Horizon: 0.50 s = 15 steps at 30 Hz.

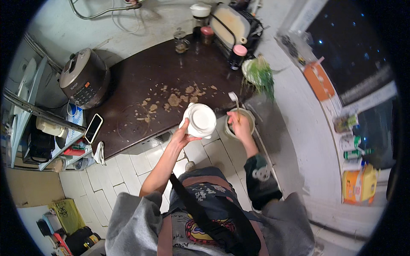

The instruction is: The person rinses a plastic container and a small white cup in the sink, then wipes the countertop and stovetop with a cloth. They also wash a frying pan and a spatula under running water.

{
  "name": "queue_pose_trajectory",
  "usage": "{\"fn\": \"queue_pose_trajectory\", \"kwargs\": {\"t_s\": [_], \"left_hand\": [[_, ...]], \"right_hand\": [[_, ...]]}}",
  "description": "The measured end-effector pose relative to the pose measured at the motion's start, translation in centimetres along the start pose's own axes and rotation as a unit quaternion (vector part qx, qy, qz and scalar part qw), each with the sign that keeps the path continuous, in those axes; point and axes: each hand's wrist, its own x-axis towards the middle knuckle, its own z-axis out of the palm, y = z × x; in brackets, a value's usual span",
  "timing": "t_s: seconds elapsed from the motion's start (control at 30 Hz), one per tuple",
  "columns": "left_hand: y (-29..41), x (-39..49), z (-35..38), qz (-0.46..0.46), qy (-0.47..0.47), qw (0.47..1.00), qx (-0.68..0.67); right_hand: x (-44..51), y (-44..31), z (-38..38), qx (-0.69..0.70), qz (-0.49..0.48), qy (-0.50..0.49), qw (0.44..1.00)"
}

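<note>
My left hand [182,136] grips the edge of a white lid or shallow dish [202,120], which is held over the front edge of the dark countertop. My right hand [239,123] is closed around a thin brown handle with a white end [233,96], perhaps a brush or spoon. That hand is above a round pale pot or bin [251,116] beside the counter; its contents are mostly hidden. Brown flaky residue [174,100] is spread over the countertop [137,75] just beyond the white piece.
A pressure cooker [84,78] and a smartphone [94,128] are on the left. Jars, a glass pot [181,41], a cutting board [230,25] and green onions [261,75] line the back right. A windowsill with bottles and a yellow jug [358,184] runs along the right.
</note>
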Motion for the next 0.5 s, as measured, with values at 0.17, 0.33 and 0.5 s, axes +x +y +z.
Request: {"fn": "queue_pose_trajectory", "kwargs": {"t_s": [0.17, 0.33, 0.5], "left_hand": [[4.0, 0.7, -3.4, 0.055, 0.041, 0.994, -0.082], [6.7, 4.5, -4.0, 0.089, 0.086, 0.986, -0.111], [9.2, 10.0, -2.1, 0.12, 0.156, 0.971, -0.137]], "right_hand": [[19.5, 0.5, 6.6, 0.01, 0.004, -0.101, 0.995], [37.9, -0.1, 14.2, 0.019, 0.096, -0.06, 0.993], [46.8, 1.2, 19.2, 0.038, 0.188, -0.163, 0.968]]}}
